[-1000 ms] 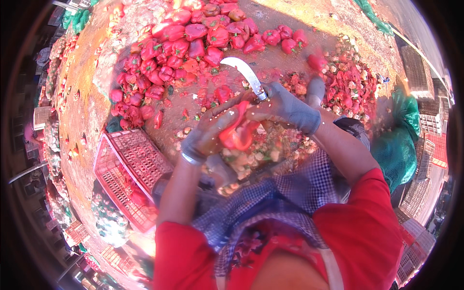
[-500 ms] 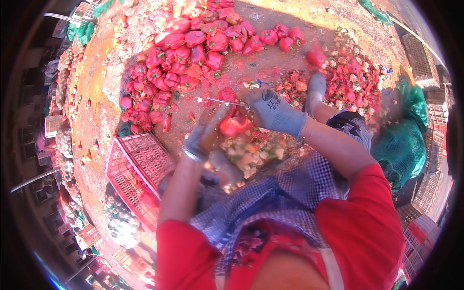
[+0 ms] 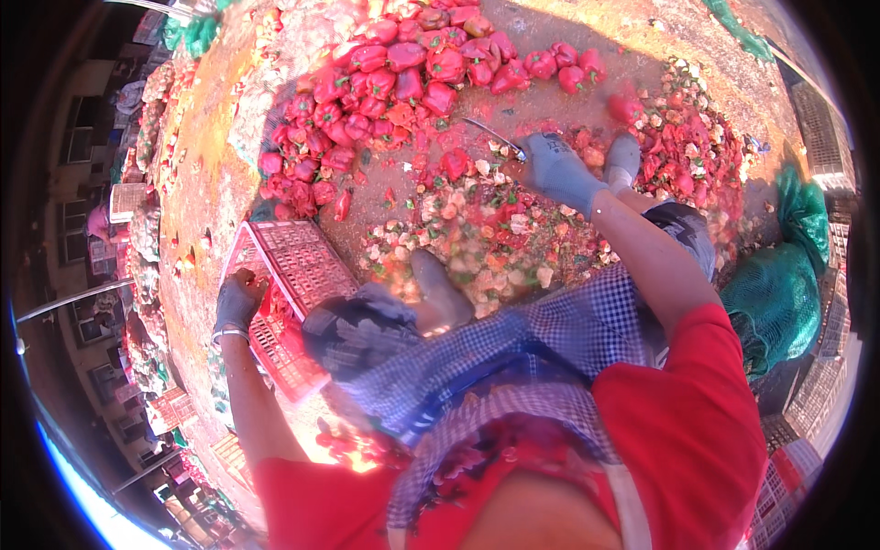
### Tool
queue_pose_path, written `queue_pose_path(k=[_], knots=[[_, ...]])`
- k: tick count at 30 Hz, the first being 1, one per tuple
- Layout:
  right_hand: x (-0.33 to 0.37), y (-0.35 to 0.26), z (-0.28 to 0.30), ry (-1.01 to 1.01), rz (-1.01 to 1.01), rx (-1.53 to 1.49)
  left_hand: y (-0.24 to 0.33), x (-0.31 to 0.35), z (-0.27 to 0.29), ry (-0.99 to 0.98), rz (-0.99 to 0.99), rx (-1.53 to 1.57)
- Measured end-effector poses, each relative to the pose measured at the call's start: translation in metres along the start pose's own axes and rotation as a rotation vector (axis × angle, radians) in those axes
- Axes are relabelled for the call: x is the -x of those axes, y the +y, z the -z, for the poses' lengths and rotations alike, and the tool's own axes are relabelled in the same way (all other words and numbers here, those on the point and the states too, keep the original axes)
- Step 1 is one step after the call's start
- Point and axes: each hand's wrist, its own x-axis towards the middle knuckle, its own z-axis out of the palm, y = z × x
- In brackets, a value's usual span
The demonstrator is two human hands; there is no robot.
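Note:
My left hand, in a grey glove, is over the open side of a pink plastic crate. Its fingers are curled, and red pepper flesh shows beside them; whether it is gripped or lies in the crate, I cannot tell. Red pepper pieces lie inside the crate. My gloved right hand is closed around a slim knife, whose thin, curved blade points up and left. Beneath that hand, cut pale cores and red scraps cover the ground. A red bell pepper lies just left of the knife.
Whole red bell peppers form a large heap ahead. Another pile of red scraps and cores lies right of my shoe. A green mesh sack stands at the right, with stacked crates beyond it.
My left hand has moved left and down from the right hand to the crate. The red pepper that was between my hands is gone from there. My right hand, still with the knife, has shifted right.

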Motion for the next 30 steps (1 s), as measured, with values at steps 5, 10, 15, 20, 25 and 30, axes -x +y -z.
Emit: queue_pose_path(k=[5, 10, 15, 20, 25, 30], knots=[[-0.009, 0.001, 0.007, -0.015, -0.153, -0.479, 0.032, -0.063, -0.057, 0.095, -0.141, 0.346], [-0.006, 0.014, 0.008, 0.005, -0.166, -0.721, 0.188, -0.147, -0.151, -0.105, -0.297, 0.279], [0.014, -0.005, 0.020, 0.138, -0.396, -1.008, 0.291, -0.185, -0.250, -0.225, -0.236, 0.217], [0.012, -0.017, 0.030, 0.033, -0.518, -0.837, 0.299, -0.217, -0.355, -0.199, -0.242, 0.108], [0.012, -0.011, 0.030, 0.061, -0.529, -0.792, 0.313, -0.235, -0.352, -0.222, -0.200, 0.262], [0.010, -0.021, 0.029, 0.084, -0.548, -0.867, 0.273, -0.253, -0.368, -0.132, -0.120, 0.810]])
